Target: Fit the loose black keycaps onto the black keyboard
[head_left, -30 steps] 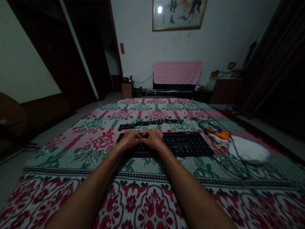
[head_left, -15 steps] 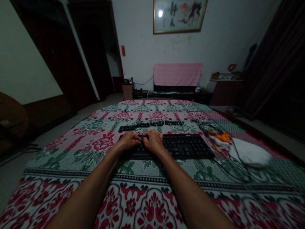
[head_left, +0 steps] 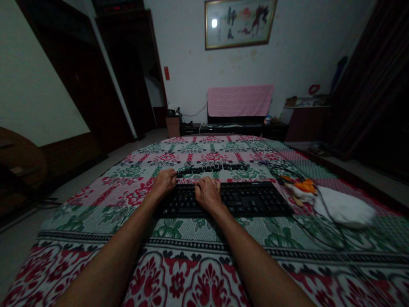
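A black computer keyboard (head_left: 246,200) lies on the patterned cloth in front of me. Just past it runs an uneven row of loose black keycaps (head_left: 212,168). My left hand (head_left: 164,183) is at the left end of that row, beyond the keyboard's upper left corner. Its fingers are pinched together on a keycap there, mostly hidden by the fingertips. My right hand (head_left: 208,192) rests on the upper middle of the keyboard with its fingers bent down on it, holding it; the fingertips are partly hidden.
Right of the keyboard lie a coiled black cable (head_left: 281,170), an orange item (head_left: 305,186) and a white bag-like bundle (head_left: 345,207). The flowered cloth (head_left: 179,232) covers the whole surface. Against the far wall, a pink towel (head_left: 239,100) hangs over a dark screen.
My left hand has moved off the keyboard, left and away from me, to the end of the keycap row. My right hand stays on the keyboard. The view has shifted slightly.
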{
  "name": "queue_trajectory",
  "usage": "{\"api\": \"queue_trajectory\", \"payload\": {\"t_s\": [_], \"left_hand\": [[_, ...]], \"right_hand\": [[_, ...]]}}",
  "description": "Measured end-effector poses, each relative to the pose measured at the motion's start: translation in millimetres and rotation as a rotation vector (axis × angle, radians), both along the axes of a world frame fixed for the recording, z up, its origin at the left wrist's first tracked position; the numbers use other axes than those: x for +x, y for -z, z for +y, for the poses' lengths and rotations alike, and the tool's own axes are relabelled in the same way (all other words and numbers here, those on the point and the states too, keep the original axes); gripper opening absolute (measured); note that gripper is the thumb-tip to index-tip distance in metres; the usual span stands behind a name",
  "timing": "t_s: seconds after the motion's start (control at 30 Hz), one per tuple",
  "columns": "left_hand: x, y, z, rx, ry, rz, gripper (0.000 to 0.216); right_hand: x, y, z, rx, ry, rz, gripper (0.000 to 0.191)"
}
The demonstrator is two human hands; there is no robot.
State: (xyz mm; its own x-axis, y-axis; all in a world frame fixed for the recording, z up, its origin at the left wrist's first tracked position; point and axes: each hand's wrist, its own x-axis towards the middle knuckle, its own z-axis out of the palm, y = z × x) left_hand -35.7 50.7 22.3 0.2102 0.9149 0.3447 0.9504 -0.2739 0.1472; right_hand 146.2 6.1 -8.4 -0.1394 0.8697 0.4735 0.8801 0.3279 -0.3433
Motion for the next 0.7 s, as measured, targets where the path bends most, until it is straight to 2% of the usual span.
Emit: {"api": "queue_trajectory", "payload": {"t_s": [0.13,0.37,0.7], "left_hand": [[3,3.5,16,-0.107,0.031,0.035,0.037],[8,14.3,24,-0.158,-0.005,0.081,0.038],[10,7.0,20,-0.206,0.04,0.014,0.03]], "right_hand": [[1,0.6,0,-0.005,-0.004,-0.007,0.023],[1,2.1,-1,-0.004,0.004,0.015,0.022],[1,3.0,0,-0.002,0.0,0.015,0.021]]}}
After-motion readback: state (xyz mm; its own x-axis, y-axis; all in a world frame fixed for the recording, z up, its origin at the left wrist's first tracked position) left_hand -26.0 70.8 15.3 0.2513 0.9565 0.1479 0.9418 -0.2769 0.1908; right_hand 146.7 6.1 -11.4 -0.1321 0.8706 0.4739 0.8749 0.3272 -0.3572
